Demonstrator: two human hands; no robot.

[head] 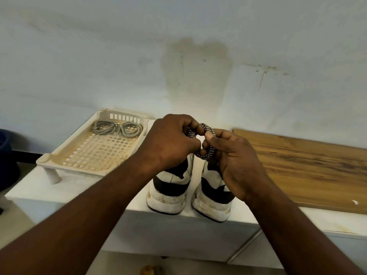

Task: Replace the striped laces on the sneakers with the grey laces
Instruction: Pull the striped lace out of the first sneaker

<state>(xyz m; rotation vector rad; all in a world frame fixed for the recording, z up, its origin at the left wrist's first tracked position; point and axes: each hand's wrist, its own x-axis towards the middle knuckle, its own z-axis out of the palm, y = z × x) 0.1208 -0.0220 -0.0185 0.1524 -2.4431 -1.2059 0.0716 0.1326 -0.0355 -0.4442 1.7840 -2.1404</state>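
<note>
Two white and black sneakers, a left one (168,193) and a right one (213,201), stand heels toward me on a white counter (79,187). Above them my left hand (170,141) and my right hand (230,155) both grip a black-and-white striped lace (207,151), looped between the fingers. One loop (204,128) sticks up between the hands. Two coiled grey laces (117,128) lie at the far end of a cream plastic tray (65,151) to the left. The fronts of the sneakers are hidden behind my hands.
A wooden board (309,167) lies on the counter to the right of the sneakers. A stained white wall (198,66) rises right behind the counter. A dark blue container (6,155) sits at the far left edge.
</note>
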